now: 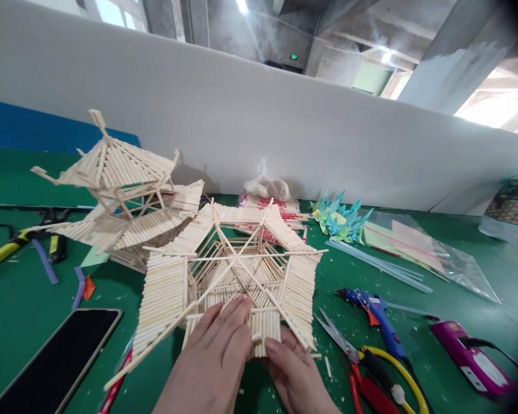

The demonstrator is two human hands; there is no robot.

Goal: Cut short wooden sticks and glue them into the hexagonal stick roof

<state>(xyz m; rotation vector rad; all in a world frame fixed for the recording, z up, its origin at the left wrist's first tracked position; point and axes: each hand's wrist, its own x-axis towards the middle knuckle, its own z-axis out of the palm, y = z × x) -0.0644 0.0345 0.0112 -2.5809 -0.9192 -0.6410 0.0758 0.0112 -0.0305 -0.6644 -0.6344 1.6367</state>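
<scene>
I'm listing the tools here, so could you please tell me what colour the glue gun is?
The glue gun is blue, showing best in the head view.

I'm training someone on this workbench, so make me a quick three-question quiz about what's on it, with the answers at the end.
1. Which lies on the left side of the picture? a) scissors b) phone c) glue gun
2. Where does the roofed stick model stand relative to the open-topped stick model?
3. True or false: only one hand touches the open-topped stick model.

Key:
1. b
2. Behind it, to the left.
3. False; the left hand and right hand both touch it.
</scene>
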